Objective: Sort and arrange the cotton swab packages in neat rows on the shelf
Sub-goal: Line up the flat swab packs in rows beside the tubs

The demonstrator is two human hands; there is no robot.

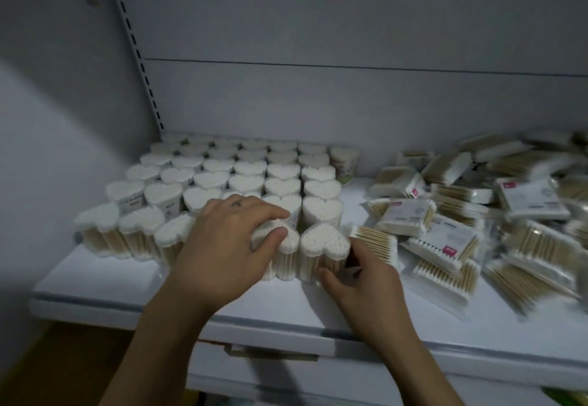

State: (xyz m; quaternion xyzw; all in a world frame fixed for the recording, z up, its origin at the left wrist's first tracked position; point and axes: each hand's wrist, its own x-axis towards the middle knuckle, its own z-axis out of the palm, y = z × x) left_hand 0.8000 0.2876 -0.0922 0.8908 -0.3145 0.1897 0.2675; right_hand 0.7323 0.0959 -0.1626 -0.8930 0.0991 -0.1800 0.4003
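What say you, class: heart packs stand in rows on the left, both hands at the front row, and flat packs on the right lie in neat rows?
No. The head view shows the flat packs in a jumbled heap, not neat rows. The heart packs stand in rows on the left, left hand and right hand at the front row.

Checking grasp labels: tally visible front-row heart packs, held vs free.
Free heart packs: 3
Next heart pack, gripped by left hand: 1
End heart pack, gripped by right hand: 1
Total: 5
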